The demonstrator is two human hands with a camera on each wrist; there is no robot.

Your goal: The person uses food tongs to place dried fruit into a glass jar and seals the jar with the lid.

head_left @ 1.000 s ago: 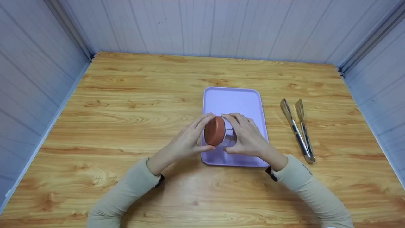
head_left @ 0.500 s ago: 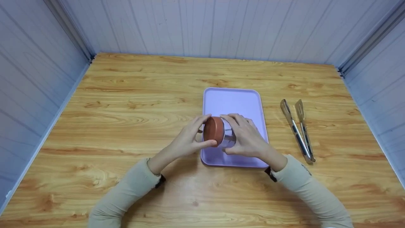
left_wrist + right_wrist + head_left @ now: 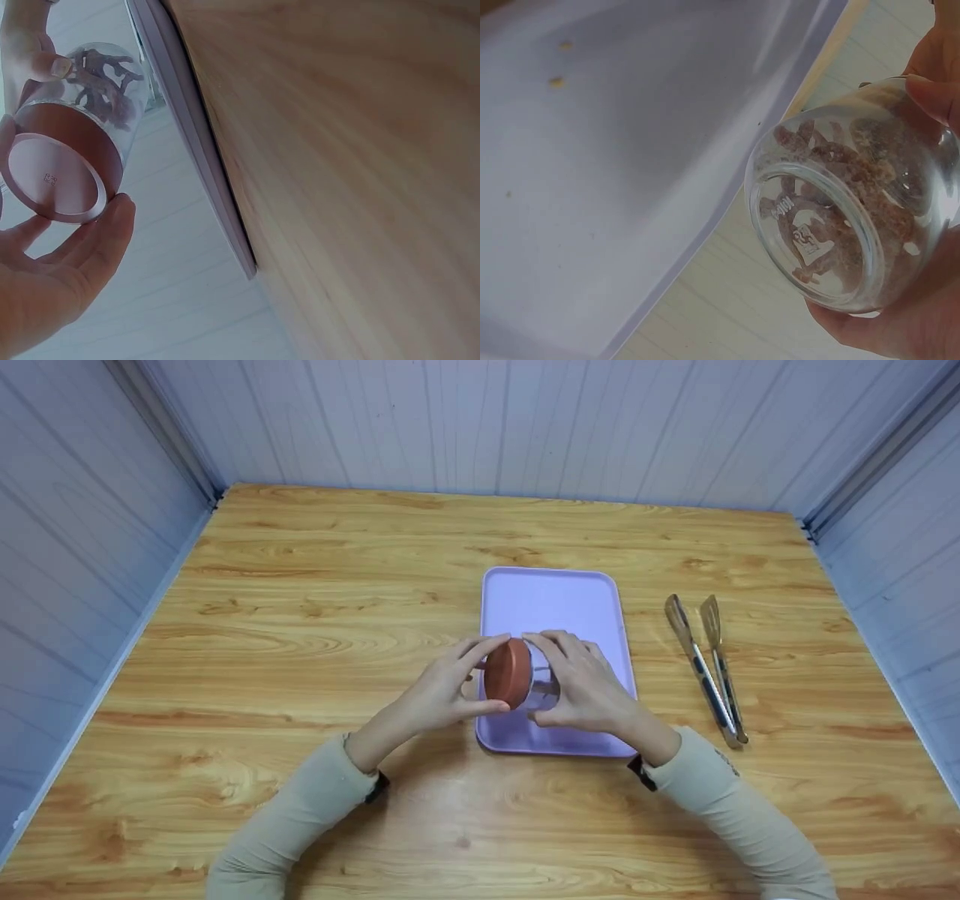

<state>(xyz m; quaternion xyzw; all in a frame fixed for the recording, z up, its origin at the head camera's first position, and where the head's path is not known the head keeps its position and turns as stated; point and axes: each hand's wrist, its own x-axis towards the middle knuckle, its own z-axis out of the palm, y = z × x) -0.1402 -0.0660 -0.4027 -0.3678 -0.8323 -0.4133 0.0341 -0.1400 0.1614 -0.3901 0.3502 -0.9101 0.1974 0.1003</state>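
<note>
A clear glass jar with a reddish-brown lid is held on its side above a lilac tray, the lid facing left. My left hand grips the lid's rim, thumb below and fingers above. Around the glass body, my right hand holds the jar from the right. Through the glass in the left wrist view, brown, branching pieces show inside. The lid sits against the jar's mouth; whether it is tight I cannot tell. In the right wrist view the jar's bottom bears a moulded mark.
Metal tongs with dark grip inserts lie spread on the wooden table, right of the tray. A few small yellowish crumbs dot the tray's surface. Pale panel walls stand behind and at both sides.
My left thumb and fingers have shifted round the lid's rim, the thumb passing over the lid's lower face and back to its bottom edge. The right hand and jar stay nearly still.
</note>
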